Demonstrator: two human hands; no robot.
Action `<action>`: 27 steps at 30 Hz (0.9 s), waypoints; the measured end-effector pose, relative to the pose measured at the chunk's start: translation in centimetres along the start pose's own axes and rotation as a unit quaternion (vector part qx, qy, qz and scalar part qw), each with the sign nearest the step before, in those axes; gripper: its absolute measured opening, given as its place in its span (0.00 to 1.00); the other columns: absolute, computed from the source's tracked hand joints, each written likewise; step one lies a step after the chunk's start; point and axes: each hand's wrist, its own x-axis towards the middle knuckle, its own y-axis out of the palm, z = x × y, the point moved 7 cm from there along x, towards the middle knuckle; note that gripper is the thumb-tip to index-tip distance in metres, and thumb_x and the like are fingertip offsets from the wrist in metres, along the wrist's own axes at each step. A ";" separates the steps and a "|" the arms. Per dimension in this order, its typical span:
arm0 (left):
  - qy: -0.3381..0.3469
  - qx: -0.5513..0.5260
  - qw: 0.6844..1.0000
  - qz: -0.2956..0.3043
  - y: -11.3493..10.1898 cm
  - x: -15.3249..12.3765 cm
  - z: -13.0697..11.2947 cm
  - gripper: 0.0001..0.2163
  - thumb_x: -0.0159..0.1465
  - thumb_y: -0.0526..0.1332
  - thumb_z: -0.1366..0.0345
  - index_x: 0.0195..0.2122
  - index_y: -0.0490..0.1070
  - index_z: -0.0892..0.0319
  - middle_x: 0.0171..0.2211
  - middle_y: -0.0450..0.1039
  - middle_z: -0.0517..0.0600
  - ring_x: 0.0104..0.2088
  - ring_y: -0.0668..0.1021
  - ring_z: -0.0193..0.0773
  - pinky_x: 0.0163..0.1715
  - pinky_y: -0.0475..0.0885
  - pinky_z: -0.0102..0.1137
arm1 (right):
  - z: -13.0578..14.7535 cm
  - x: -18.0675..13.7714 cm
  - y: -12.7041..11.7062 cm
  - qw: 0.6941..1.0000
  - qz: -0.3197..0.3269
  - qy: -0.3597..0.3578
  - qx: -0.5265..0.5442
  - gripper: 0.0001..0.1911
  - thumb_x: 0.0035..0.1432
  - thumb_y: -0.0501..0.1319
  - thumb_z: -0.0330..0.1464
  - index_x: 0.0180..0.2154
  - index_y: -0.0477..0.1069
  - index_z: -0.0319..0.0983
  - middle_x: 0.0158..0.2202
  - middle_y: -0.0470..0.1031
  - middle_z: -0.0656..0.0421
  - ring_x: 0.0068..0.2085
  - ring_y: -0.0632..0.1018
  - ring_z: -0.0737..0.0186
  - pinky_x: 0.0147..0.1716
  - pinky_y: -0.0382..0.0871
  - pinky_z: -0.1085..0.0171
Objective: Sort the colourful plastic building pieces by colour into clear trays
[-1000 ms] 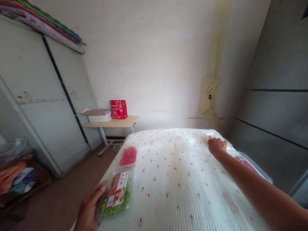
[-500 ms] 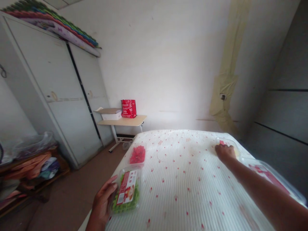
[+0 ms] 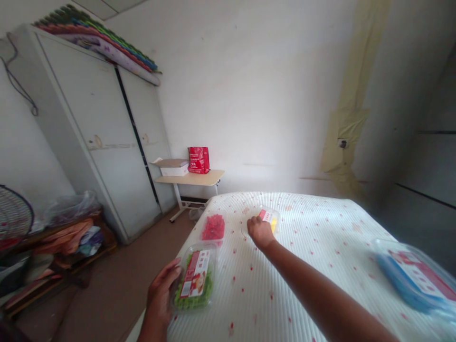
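My left hand [image 3: 162,289] rests at the left edge of a clear plastic box with green contents [image 3: 194,280], its thumb and fingers against the side. A red and white label covers part of that lid. My right hand [image 3: 261,232] grips the near left part of another clear plastic box [image 3: 272,217] with yellow contents and a labelled lid, on the bed. Between the two hands and further left lies a clear box of red pieces [image 3: 213,228]. A box with blue contents [image 3: 413,275], also labelled, sits at the right edge, apart from both hands.
All the boxes lie on a striped, red-dotted white cover [image 3: 302,275]. Behind on the left stand a small table [image 3: 206,178] with a red bag [image 3: 198,160] and a carton [image 3: 174,168]. A grey cabinet [image 3: 89,128] and a fan [image 3: 14,213] are at far left.
My right hand has moved left from the far right side, bringing the box with yellow contents to the middle. The view has turned slightly right. My left hand stays at the green box.
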 end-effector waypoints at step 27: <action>-0.018 0.001 1.000 -0.005 -0.1 0.3 0.4 0.15 0.43 0.65 0.72 0.35 0.74 0.59 0.23 0.76 0.46 0.21 0.77 0.36 0.22 0.71 0.28 | -1.3 -1.0 -2.4 0.998 -0.010 -0.031 0.056 0.19 0.62 0.49 0.40 0.51 0.64 0.40 0.51 0.69 0.52 0.51 0.66 0.59 0.47 0.57 0.59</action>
